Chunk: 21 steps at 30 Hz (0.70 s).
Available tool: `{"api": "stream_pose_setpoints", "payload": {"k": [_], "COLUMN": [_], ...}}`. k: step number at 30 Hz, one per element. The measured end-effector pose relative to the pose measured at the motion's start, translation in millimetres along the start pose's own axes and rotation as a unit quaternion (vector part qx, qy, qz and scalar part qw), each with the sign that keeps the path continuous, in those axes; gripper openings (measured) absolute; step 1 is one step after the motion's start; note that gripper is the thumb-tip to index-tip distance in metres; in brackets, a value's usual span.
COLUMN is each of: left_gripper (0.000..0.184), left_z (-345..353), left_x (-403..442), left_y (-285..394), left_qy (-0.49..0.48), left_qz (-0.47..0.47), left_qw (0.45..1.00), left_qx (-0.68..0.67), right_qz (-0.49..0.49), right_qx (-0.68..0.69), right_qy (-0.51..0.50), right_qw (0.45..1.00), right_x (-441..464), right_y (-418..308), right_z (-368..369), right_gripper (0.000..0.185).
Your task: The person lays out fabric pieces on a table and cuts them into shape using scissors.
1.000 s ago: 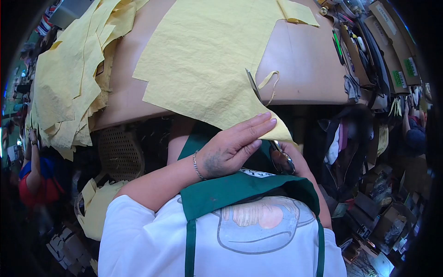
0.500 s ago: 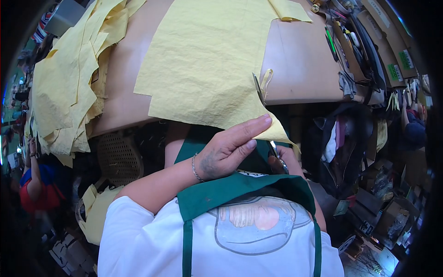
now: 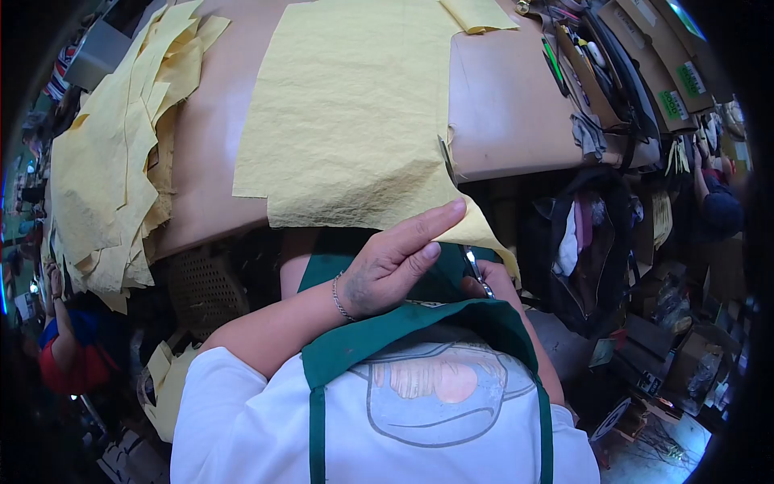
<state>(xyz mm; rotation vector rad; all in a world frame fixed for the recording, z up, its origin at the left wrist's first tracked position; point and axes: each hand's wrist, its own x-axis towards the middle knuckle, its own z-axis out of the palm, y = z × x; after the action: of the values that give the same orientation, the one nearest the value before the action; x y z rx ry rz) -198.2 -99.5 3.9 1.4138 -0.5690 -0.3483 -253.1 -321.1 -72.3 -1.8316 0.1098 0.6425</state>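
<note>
A large yellow sheet [image 3: 347, 105], wrinkled and cloth-like, lies on the table with its near corner pulled over the front edge. My left hand [image 3: 395, 270] pinches that corner between thumb and fingers, the thumb on the near side. Low at the right, my right hand [image 3: 493, 282] is closed round the handles of a pair of scissors [image 3: 474, 270], partly hidden by the sheet and the apron. The scissors' blade tip shows above the sheet's right edge, beyond my left fingertips. Part of the blades is hidden beneath the sheet.
A pile of yellow pieces [image 3: 113, 153] covers the left of the table [image 3: 508, 113]. Pens, a rag [image 3: 588, 135] and cardboard boxes [image 3: 645, 48] stand at the right. A dark open bag [image 3: 592, 250] hangs below. Other people are at both sides.
The yellow sheet has come a little nearer my body. The thin curled strip that stood beside the blades now barely shows. Both hands keep their hold, and the view has shifted slightly.
</note>
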Motion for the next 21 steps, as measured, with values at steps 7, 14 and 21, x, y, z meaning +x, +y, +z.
{"api": "stream_pose_setpoints", "payload": {"k": [7, 14, 21], "left_gripper": [0.041, 0.039, 0.040], "left_z": [-0.8, -3.6, -52.6], "left_x": [-0.1, 2.4, 9.9], "left_y": [-0.9, -2.5, -3.5], "left_qy": [-0.001, 0.037, 0.086], "left_qz": [-0.021, -0.021, -0.025], "left_qw": [0.999, 0.991, 0.996], "left_qx": [-0.036, -0.123, -0.013], "right_qz": [0.011, 0.056, 0.046], "right_qx": [-0.004, 0.038, -0.053], "right_qy": [0.008, 0.022, 0.045], "right_qw": [1.000, 0.997, 0.997], "right_x": [-0.7, -2.7, -5.3], "right_y": [-2.3, -6.2, -26.6], "right_z": [1.8, 6.0, 7.6], "right_gripper": [0.053, 0.048, 0.052]}}
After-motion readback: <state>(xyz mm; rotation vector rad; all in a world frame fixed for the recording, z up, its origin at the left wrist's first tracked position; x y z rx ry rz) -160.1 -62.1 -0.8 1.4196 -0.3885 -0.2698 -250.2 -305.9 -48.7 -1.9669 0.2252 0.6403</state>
